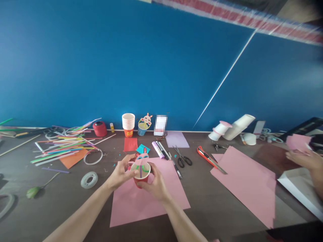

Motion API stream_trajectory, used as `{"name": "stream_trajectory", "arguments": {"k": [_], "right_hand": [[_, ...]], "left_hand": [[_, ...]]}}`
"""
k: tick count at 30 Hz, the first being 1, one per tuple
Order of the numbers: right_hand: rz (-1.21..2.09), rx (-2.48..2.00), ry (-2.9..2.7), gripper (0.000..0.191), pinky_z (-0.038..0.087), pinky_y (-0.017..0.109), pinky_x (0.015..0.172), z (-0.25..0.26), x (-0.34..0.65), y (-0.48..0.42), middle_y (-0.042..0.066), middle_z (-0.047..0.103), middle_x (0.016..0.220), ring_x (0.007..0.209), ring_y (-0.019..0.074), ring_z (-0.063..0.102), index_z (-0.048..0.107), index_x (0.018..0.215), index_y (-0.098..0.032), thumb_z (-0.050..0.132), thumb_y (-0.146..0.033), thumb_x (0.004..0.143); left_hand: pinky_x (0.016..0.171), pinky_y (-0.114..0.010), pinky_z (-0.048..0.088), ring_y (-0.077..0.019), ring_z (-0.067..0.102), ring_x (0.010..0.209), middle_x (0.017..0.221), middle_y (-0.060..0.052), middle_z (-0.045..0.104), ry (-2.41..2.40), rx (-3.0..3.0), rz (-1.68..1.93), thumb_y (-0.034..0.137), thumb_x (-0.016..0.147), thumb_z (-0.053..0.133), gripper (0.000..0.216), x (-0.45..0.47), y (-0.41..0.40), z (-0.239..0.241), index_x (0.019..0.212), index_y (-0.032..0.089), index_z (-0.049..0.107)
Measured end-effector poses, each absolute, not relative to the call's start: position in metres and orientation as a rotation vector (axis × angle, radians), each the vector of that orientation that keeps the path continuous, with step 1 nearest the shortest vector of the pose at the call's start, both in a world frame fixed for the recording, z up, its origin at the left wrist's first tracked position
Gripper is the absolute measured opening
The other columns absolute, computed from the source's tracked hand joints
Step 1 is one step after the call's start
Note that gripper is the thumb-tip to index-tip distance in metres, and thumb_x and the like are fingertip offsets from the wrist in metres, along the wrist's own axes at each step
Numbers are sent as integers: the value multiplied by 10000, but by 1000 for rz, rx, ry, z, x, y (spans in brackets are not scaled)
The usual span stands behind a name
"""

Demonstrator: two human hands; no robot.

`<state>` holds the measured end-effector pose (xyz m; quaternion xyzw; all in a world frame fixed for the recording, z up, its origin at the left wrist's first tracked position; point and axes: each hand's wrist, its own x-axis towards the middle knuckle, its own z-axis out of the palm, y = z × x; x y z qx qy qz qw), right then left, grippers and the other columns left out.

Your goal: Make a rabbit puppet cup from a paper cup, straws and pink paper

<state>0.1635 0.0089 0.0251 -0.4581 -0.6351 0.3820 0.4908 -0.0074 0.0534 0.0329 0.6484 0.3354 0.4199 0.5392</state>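
A red paper cup (141,181) is held over a pink sheet of paper (151,208) on the dark table. A pink paper cutout of an animal's head with long ears (142,158) stands at the cup's rim, and green and purple strips show inside the cup. My left hand (123,173) is closed on the cup's left side, its thumb at the rim by the cutout. My right hand (155,185) wraps the right side, thumb across the front. Some of the fingers behind the cup are hidden.
Scissors (182,157), pens (164,150) and an orange box cutter (209,158) lie to the right. Stacked cups (128,122) and a decorated cup (143,127) stand behind. Straws (63,148) and a tape roll (89,180) are left. Another person's hand (302,158) holds pink paper at far right.
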Motion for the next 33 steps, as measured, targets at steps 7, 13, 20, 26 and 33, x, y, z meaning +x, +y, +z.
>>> {"name": "stream_trajectory", "arguments": {"k": [7, 13, 20, 26, 33], "right_hand": [[852, -1205, -1562, 587, 444, 352, 827, 23, 162, 18, 65, 582, 1077, 946, 225, 560, 470, 1113, -206, 745, -249, 596], [797, -1229, -1606, 589, 455, 364, 805, 27, 161, 28, 65, 594, 1040, 925, 230, 565, 490, 1099, -210, 751, -261, 573], [833, -1170, -1573, 554, 457, 346, 807, 28, 159, 32, 49, 591, 1015, 913, 216, 563, 500, 1068, -205, 751, -232, 574], [943, -1050, -1590, 505, 471, 317, 770, 27, 161, 42, 35, 589, 976, 868, 199, 571, 497, 1055, -205, 739, -236, 613], [962, -1008, -1597, 509, 472, 327, 777, 22, 162, 52, 45, 580, 982, 889, 211, 565, 493, 1067, -203, 739, -256, 625]], "left_hand": [[814, -307, 430, -234, 537, 993, 1085, -101, 585, 842, 1474, 1053, 330, 731, 614, 341, -5, 53, 31, 1024, 160, 582], [695, -251, 436, -189, 586, 809, 870, -67, 663, 996, 1372, 1112, 368, 721, 611, 292, 6, 65, 44, 887, 132, 652], [703, -261, 435, -193, 586, 775, 773, -61, 663, 1009, 1326, 1120, 403, 719, 602, 320, 10, 71, 44, 848, 123, 686], [613, -254, 448, -167, 584, 645, 693, -53, 650, 985, 1238, 1089, 500, 660, 618, 407, 10, 76, 47, 781, 119, 694], [485, -235, 405, -141, 544, 494, 536, -40, 612, 952, 1187, 1029, 548, 623, 622, 467, 9, 83, 48, 730, 98, 693]]}}
